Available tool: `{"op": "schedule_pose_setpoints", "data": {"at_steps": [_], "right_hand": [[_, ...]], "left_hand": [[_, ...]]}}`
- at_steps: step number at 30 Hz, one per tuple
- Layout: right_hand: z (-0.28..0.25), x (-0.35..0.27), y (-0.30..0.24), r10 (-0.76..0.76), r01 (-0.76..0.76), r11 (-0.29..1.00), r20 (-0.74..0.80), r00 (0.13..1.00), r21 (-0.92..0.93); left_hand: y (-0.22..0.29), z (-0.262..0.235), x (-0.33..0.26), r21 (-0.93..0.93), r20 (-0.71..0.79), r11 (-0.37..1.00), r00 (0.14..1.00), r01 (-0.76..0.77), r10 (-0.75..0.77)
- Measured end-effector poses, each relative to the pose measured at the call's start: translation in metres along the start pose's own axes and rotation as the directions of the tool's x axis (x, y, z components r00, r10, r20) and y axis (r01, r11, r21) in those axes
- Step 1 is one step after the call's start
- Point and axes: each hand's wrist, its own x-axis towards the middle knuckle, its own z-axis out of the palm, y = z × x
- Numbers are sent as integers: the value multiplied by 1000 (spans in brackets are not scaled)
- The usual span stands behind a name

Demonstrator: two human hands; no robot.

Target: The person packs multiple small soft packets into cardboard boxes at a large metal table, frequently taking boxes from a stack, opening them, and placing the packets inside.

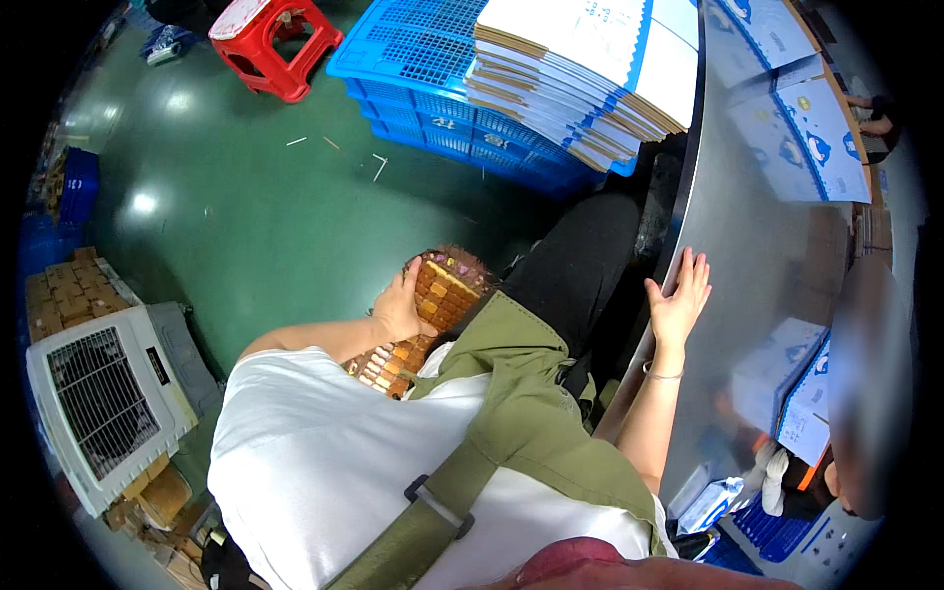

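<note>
My left hand (398,307) is at the side of a brown beaded seat cushion (442,297), with the thumb over its top. The fingers lie along its edge, closed on it as far as they show. The cushion is partly under my leg and green apron. My right hand (678,299) lies flat at the near edge of a grey metal table (747,265), its fingers stretched out and spread, holding nothing. A thin bracelet circles that wrist.
Flat printed cartons (570,88) are stacked on blue plastic crates (433,113) ahead. More printed cartons (816,128) lie across the table. A red stool (280,49) and a white air cooler (108,403) stand on the green floor. Co-workers' gloved hand (774,482) and bare arm (875,113) show at right.
</note>
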Motion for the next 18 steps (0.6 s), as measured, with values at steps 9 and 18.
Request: {"op": "schedule_pose_setpoints", "data": {"at_steps": [9,18], "right_hand": [[-15,3,-3,56,-54,997,-27,998,61],[-32,1,6,167,-160,969,-21,986,186]], "left_hand": [[8,-7,22,-291,28,956,999,-24,34],[-19,1,68,-640,440,707,898,301,16]]}}
